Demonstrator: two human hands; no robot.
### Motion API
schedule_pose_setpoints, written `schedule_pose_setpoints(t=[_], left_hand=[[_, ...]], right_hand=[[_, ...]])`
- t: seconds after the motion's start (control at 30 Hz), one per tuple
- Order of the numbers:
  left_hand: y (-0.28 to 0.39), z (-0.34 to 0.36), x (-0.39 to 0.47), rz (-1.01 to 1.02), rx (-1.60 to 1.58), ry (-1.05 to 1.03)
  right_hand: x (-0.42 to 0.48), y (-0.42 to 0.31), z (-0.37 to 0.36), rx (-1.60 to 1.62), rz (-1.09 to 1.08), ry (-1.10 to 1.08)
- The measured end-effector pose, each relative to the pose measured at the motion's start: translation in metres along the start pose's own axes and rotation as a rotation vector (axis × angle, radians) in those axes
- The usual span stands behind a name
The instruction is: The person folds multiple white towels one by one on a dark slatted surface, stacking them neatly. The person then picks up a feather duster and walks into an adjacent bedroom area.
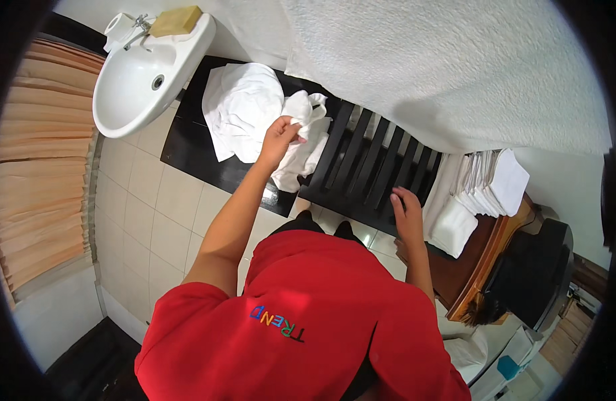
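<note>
My left hand (280, 143) pinches a crumpled white cloth (305, 108) between thumb and fingers. This cloth lies at the right side of a larger white fabric heap (248, 110) on a glossy black tabletop (187, 145). Over the front part of a black slatted bench (360, 145), my right hand (408, 213) holds nothing, its thumb and fingers apart. To the right of that hand are a folded white cloth (453, 228) and a stack of neatly folded white cloths (506, 183). The underside of the pinched cloth is hidden by folds.
A white washbasin (127, 95) with a tap and a yellow block (175, 21) is at the upper left. White towelling (438, 65) spreads behind the bench. On the right stand a brown wooden table (446, 268) and a black appliance (528, 275). A peach curtain (47, 140) hangs left.
</note>
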State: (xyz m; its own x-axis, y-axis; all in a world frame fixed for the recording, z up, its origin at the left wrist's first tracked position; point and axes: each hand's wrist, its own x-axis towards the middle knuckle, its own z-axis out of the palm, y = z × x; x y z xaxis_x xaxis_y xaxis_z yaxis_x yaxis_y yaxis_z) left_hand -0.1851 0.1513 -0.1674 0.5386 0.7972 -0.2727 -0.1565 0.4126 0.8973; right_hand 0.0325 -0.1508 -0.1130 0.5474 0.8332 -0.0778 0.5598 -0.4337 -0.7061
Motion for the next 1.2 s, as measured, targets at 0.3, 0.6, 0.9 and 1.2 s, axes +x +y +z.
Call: schedule_pose_setpoints(t=[0.3, 0.6, 0.9, 1.2], left_hand=[[0.137, 0.054, -0.067, 0.186, 0.118, -0.336], [0.148, -0.004, -0.078, 0.128, 0.050, 0.076], [0.151, -0.061, -0.079, 0.174, 0.303, 0.176], [0.094, -0.074, -0.046, -0.084, 0.325, 0.090]], right_hand=[[0.090, -0.169, 0.049, 0.241, -0.521, -0.018], [0.083, -0.073, 0.095, 0.153, -0.195, -0.192], [0.062, -0.119, -0.044, 0.216, 0.068, -0.365], [0.063, -0.069, -0.030, 0.364, 0.031, -0.134]])
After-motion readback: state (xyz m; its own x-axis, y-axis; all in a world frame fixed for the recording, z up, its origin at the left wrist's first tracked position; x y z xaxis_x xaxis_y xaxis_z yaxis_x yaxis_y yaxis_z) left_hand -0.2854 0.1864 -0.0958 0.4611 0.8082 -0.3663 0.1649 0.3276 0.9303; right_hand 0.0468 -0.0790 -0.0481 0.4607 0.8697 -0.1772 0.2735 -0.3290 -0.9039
